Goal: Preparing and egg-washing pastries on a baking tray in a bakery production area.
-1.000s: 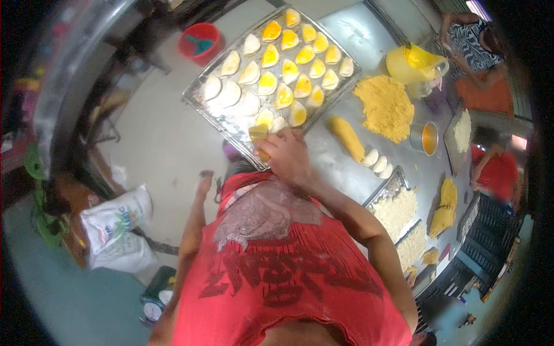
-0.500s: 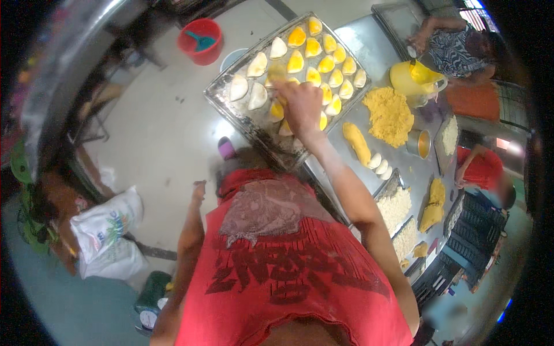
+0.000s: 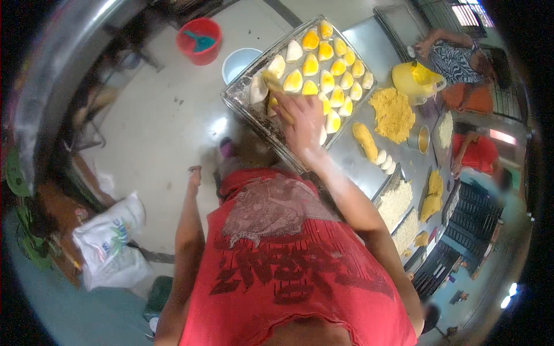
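Note:
My right hand (image 3: 300, 121) is closed around a pastry brush (image 3: 270, 79) and reaches over a dark metal baking tray (image 3: 249, 108). The bristles, stained yellow, touch or hover close beside a pale folded dough piece (image 3: 258, 90) near the tray's left corner. Rows of similar pieces, several with a glossy yellow coating (image 3: 310, 64), cover the tray. Two other pale ones, a dough piece (image 3: 276, 66) and its neighbour (image 3: 294, 51), lie along the left edge. My palm hides some pieces. My left hand (image 3: 195, 174) hangs low at my side, fingers loosely apart, with nothing visible in it.
Right of the tray, a metal table (image 3: 359, 109) bears a yellow jug (image 3: 408, 81), yellow dough mass (image 3: 392, 118), dough roll (image 3: 365, 142) and metal cup (image 3: 423, 139). A red bucket (image 3: 199, 55) and pale basin (image 3: 236, 62) stand left. Two co-workers are at the far right.
The brush has moved left across the tray onto another pale piece by the corner. My view has shifted slightly, showing more of the pale basin. The left arm still hangs down.

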Demonstrator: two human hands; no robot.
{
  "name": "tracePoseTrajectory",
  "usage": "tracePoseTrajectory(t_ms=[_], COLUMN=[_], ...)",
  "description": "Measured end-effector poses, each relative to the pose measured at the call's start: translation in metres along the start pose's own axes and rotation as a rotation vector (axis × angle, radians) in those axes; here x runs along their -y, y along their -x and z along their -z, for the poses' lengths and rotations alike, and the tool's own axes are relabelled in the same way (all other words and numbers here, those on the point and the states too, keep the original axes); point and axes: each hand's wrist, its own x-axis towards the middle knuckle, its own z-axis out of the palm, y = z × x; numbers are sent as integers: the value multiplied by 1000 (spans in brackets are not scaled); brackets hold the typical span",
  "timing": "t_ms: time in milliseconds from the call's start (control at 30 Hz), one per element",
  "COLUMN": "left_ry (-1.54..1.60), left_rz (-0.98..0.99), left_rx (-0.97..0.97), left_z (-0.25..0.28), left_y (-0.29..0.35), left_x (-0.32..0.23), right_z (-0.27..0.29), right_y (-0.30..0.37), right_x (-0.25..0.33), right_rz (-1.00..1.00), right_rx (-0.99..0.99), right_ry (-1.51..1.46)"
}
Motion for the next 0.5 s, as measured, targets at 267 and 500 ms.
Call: tracePoseTrajectory(t_ms=[267, 500], left_ry=[-45, -315], left_rz=[-13, 22], left_rx=[78, 89], left_z=[-19, -7], left_y=[-24, -8], left_x=[-48, -22], right_z=[-8, -14], right_y=[-6, -21], right_x=[-6, -41], right_rz=[12, -72], right_rx=[78, 287], right_ry=[164, 172])
